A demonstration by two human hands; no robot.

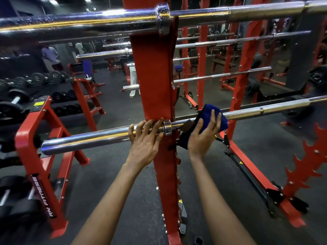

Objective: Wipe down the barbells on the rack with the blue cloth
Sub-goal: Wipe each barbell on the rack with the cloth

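At nine o'clock stands a red steel dumbbell rack [35, 138] with black dumbbells [16, 99]. The lower chrome barbell [88, 138] runs across the middle. The left hand [145, 138] curls its fingers over its sleeve beside the collar, against the red rack upright [155, 76] at centre. Toward three o'clock, the right hand [203, 135] presses the folded blue cloth [208, 119] around the bar's shaft, fingers wrapped on it. At twelve o'clock, an upper chrome barbell [106, 20] lies racked.

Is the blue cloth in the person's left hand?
No, the right hand presses the blue cloth on the lower barbell, while the left hand grips bare steel.
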